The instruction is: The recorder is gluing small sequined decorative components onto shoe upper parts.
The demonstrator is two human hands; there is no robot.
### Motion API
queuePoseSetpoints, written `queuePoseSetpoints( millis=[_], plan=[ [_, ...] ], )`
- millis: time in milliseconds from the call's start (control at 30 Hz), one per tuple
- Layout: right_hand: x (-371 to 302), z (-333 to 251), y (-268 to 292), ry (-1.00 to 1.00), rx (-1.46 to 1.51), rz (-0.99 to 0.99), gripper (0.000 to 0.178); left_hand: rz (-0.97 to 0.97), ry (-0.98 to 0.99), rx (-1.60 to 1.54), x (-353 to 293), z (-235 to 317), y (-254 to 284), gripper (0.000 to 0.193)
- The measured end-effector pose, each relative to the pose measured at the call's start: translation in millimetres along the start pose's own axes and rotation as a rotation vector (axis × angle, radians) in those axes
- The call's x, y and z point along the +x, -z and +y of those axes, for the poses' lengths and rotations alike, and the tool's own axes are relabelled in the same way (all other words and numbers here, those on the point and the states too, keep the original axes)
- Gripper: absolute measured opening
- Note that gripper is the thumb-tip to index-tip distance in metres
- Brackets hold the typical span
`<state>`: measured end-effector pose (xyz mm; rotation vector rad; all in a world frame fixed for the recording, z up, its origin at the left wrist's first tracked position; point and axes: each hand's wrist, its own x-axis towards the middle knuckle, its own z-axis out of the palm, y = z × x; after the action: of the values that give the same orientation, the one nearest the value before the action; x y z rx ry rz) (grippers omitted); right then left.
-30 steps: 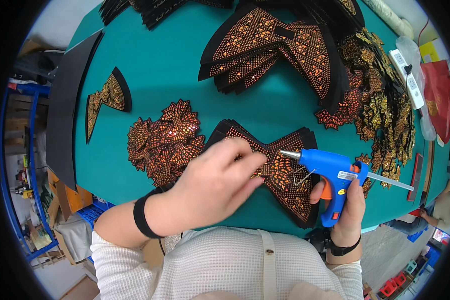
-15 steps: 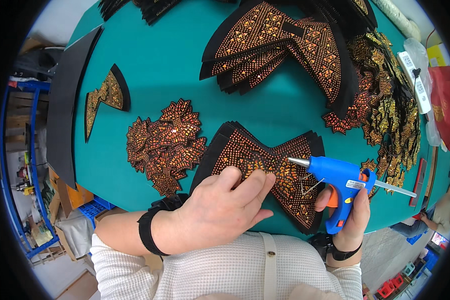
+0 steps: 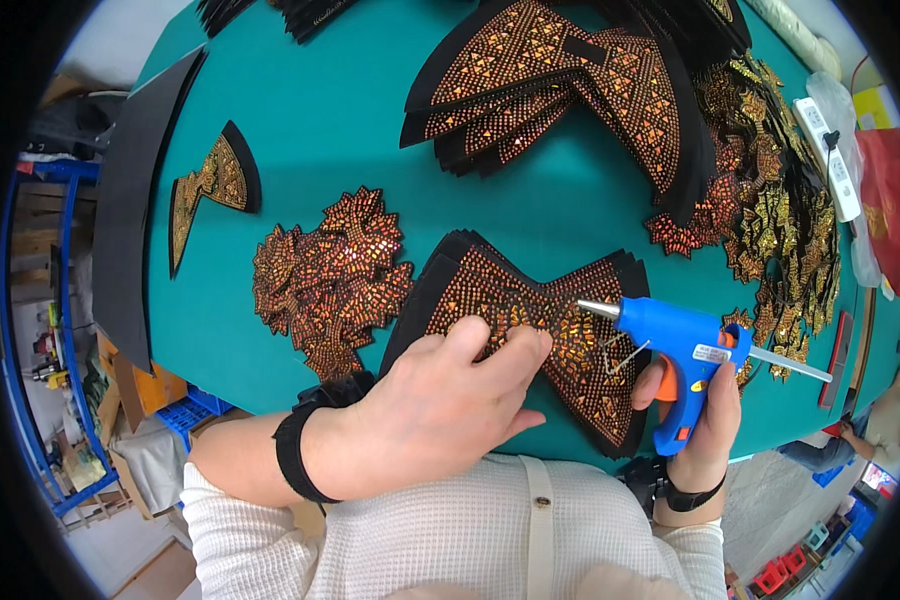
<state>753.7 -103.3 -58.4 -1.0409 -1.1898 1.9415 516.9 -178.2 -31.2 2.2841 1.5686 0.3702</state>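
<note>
My right hand [image 3: 712, 420] is wrapped round the handle of a blue hot glue gun [image 3: 670, 330], with a finger at its orange trigger. The gun's metal nozzle points left, over the far edge of a black bow-shaped piece [image 3: 595, 400] studded with orange stones. A clear glue stick [image 3: 790, 364] sticks out of the gun's back. My left hand [image 3: 440, 410] is closed, its bent fingers pressed on the middle of the bow-shaped piece and its thumb held apart. The fingertips are partly hidden. More pieces of the same shape lie stacked beneath.
Left of the stack lies a pile of jagged orange-studded appliques [image 3: 335, 275] on the green table [image 3: 320, 110]. A single gold piece [image 3: 220, 180] and a black sheet [image 3: 135, 220] are farther left. Studded fans [image 3: 530, 60], gold appliques [image 3: 785, 220] and a white power strip [image 3: 827, 160] lie beyond.
My left fingers have bent more, with the knuckles raised, over the bow-shaped piece. The glue gun has moved slightly away from me; its nozzle still points left.
</note>
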Motion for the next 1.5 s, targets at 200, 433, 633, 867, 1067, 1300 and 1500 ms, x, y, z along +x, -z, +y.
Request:
queuePoseSetpoints(
  millis=[200,433,633,867,1067,1300,1500],
  plan=[
    [1,3,3,0.028,0.033,0.011,0.067,0.011,0.033,-0.087,-6,-5,8,0.060],
    [4,5,8,0.039,0.091,-0.031,0.067,0.263,0.055,-0.189,-19,-15,2,0.047],
    [3,7,10,0.035,0.104,-0.066,0.066,0.267,0.067,-0.152,-13,-10,-5,0.034],
    [3,6,10,0.026,0.112,-0.080,0.067,0.252,0.078,-0.154,-12,-11,-5,0.039],
    [5,3,10,-0.002,0.093,-0.085,0.070,0.232,0.081,-0.157,-10,-12,-4,0.038],
    [3,1,8,-0.016,0.082,-0.073,0.070,0.226,0.093,-0.163,-10,-10,-3,0.038],
    [4,4,9,0.001,0.115,-0.091,0.069,0.228,0.085,-0.176,-9,-13,-4,0.037]
  ],
)
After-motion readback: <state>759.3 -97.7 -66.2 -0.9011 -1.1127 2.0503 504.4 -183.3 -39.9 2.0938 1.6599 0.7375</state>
